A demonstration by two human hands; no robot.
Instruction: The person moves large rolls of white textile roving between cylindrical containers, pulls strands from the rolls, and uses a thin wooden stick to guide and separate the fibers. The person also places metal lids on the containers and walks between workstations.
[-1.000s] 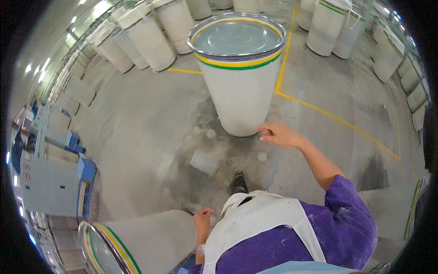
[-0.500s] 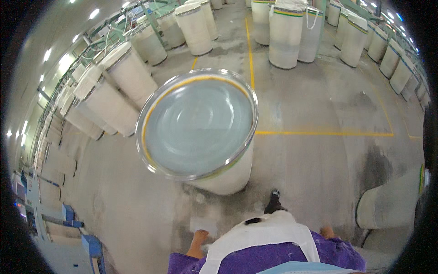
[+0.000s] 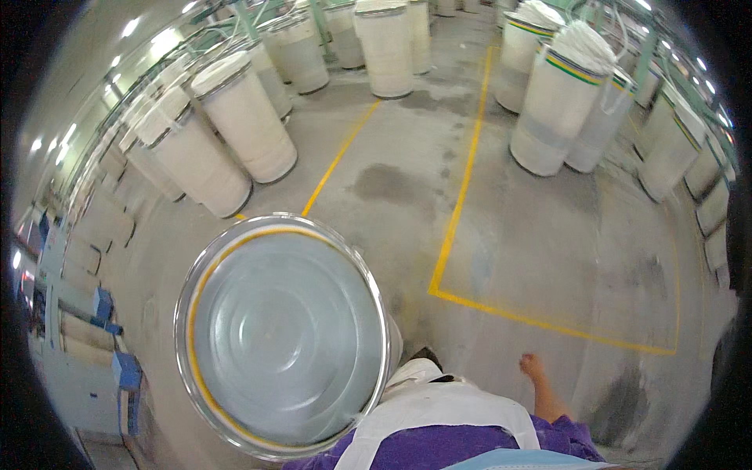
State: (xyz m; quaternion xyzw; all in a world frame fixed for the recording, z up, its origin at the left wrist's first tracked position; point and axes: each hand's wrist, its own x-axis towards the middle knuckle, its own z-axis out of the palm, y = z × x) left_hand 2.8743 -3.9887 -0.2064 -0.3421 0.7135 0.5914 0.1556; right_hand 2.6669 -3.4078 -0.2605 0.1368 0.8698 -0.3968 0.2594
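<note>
Head view shows us the large white cylindrical can (image 3: 396, 333) at the lower left, just beside the person's body, its round mouth turned up toward us. Its long axis runs away from us toward the floor, so the wall below is strongly foreshortened; a strip shows at the right of the rim. Inside the shiny metal rim (image 3: 182, 337) we see a yellow band and a smooth grey-blue disc (image 3: 274, 337) with concentric rings.

The right hand (image 3: 531, 364) is well apart from the can, over bare floor; it is small and blurred, so we cannot tell how wide its fingers stand. The left hand is out of sight; the left sleeve (image 3: 327, 456) shows only beside the can's lower edge.

Ahead on the right, 1 tall can (image 3: 554, 110) with green and yellow bands holds white fluffy fibre (image 3: 586, 45) heaped above its rim. On the left, we see another upright can (image 3: 249, 121) with white material at its top. Yellow floor lines (image 3: 460, 180) run between the groups. At the far left, a blue-grey machine (image 3: 82, 388) is bent and cut off by the dark fisheye border.
</note>
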